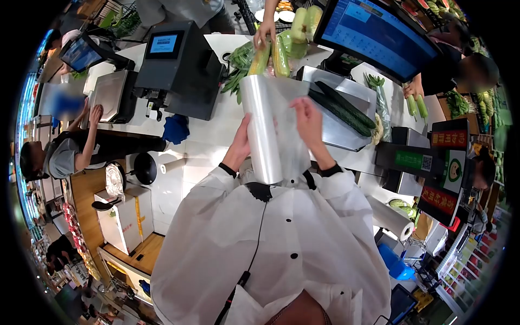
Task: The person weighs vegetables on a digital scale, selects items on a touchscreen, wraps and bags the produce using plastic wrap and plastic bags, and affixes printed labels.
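A roll of clear plastic bags (261, 127) stands nearly upright before my chest. My left hand (240, 143) grips its left side; some of those fingers are hidden behind the film. A loose sheet of plastic hangs off the roll to the right, and my right hand (309, 123), slightly blurred, pinches it with curled fingers. Right of that hand, dark green cucumbers (342, 108) lie on the metal scale (338, 138). Beyond the roll, another person's hand (265, 33) touches long yellow-green vegetables (280, 58) on the counter.
A monitor (379, 32) rises at the back right, and a dark label printer (176, 70) stands left. A blue crumpled item (176, 128) lies at the counter edge. At right, a co-worker's hand (415, 86) is by green vegetables (417, 106). Another bag roll (390, 216) is low right.
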The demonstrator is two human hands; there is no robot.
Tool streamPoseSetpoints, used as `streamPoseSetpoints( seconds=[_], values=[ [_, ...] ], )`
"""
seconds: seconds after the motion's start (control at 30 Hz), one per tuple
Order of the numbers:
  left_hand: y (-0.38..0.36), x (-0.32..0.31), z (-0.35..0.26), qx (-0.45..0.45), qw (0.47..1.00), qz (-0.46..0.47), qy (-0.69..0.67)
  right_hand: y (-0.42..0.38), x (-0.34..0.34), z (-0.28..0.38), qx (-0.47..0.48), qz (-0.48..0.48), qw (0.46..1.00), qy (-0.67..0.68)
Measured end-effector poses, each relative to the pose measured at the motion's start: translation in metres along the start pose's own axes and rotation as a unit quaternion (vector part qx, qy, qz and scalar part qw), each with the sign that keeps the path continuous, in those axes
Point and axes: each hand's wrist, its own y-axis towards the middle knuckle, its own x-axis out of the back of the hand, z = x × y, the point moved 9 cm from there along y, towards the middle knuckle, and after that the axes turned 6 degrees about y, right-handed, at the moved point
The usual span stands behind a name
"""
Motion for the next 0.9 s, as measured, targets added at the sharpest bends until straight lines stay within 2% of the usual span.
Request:
streamPoseSetpoints(
  seconds=[0.1,0.13,0.2,0.23,0.3,0.37,0.43,0.53,0.73,0.8,0.87,0.9],
  values=[
    [-0.009,0.021,0.006,0.086,0.994,0.028,-0.06,0.001,0.054,0.009,-0.001,-0.003,0.999,-0.045],
    [-0.014,0.022,0.001,0.087,0.994,0.029,-0.061,-0.001,0.073,0.01,0.001,-0.012,0.999,-0.045],
    [-0.024,0.018,-0.016,0.054,0.997,0.041,0.019,-0.008,0.111,0.012,0.019,-0.046,0.996,-0.074],
    [-0.029,0.024,-0.018,0.079,0.996,0.024,0.03,-0.012,0.128,0.01,0.022,-0.061,0.995,-0.072],
    [-0.035,0.027,-0.019,0.093,0.995,0.025,-0.012,-0.019,0.154,0.012,0.027,-0.076,0.994,-0.067],
    [-0.037,0.032,-0.018,0.113,0.992,0.028,-0.05,-0.03,0.179,0.006,-0.051,-0.11,0.989,-0.087],
    [-0.034,0.045,-0.026,0.08,0.996,0.009,0.049,-0.038,0.197,0.006,-0.048,-0.132,0.984,-0.109],
    [-0.037,0.044,-0.037,0.079,0.994,0.029,0.067,-0.052,0.236,0.001,-0.025,-0.19,0.972,-0.136],
    [-0.033,0.042,-0.036,0.109,0.987,0.031,0.117,-0.07,0.268,-0.012,-0.037,-0.198,0.967,-0.154],
    [-0.031,0.032,-0.036,0.114,0.982,0.048,0.145,-0.077,0.274,-0.014,0.001,-0.217,0.96,-0.175],
    [-0.037,0.014,-0.034,0.107,0.978,0.101,0.148,-0.094,0.311,-0.012,0.068,-0.27,0.916,-0.287],
    [-0.045,0.016,-0.047,0.084,0.973,0.056,0.209,-0.114,0.366,-0.017,-0.003,-0.358,0.893,-0.272]
  ],
)
